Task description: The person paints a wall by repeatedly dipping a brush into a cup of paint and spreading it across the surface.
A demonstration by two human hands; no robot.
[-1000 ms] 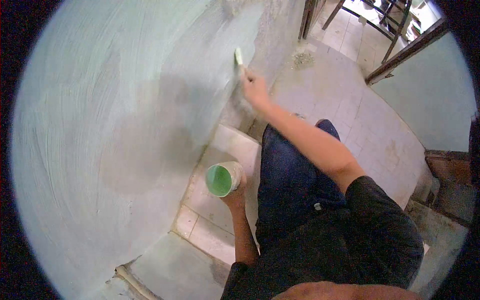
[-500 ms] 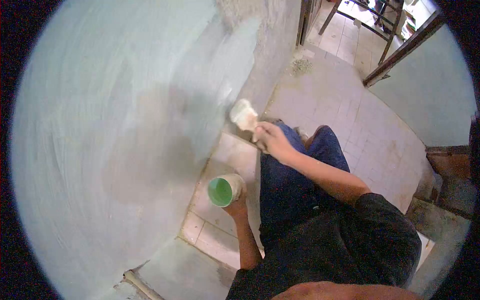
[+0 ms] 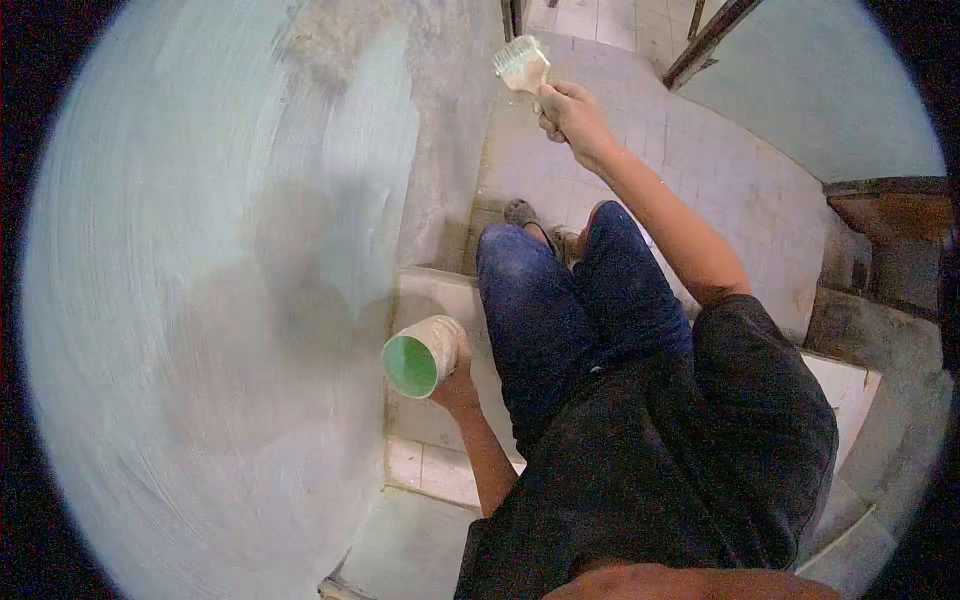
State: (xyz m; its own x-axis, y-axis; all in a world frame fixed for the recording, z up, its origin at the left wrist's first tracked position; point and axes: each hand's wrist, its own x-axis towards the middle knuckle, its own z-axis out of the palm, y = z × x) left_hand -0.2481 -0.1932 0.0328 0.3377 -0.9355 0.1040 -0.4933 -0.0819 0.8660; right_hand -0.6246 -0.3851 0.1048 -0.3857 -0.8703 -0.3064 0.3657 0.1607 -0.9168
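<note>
Held by its handle in my right hand (image 3: 578,120) is a wide paintbrush (image 3: 524,68), its bristles pale with paint. The brush is in the air over the tiled floor, apart from the wall. My left hand (image 3: 460,385) is wrapped round a whitish cup (image 3: 443,335) with a pale green inside, tilted so its mouth faces the wall and me. Along the left stands the wall (image 3: 200,250), streaked with pale blue-green paint; a rough grey-brown unpainted part (image 3: 440,170) lies toward the far end.
I sit on a tiled step (image 3: 425,425) beside the wall, legs in blue jeans (image 3: 540,330). The tiled floor (image 3: 660,180) runs forward to a doorway with a dark frame (image 3: 710,45). Dark wooden pieces (image 3: 895,215) stand at the right.
My right hand has lifted the paintbrush forward and up, away from the wall's lower edge. The cup stays in my left hand, slightly left in view. The camera view has shifted.
</note>
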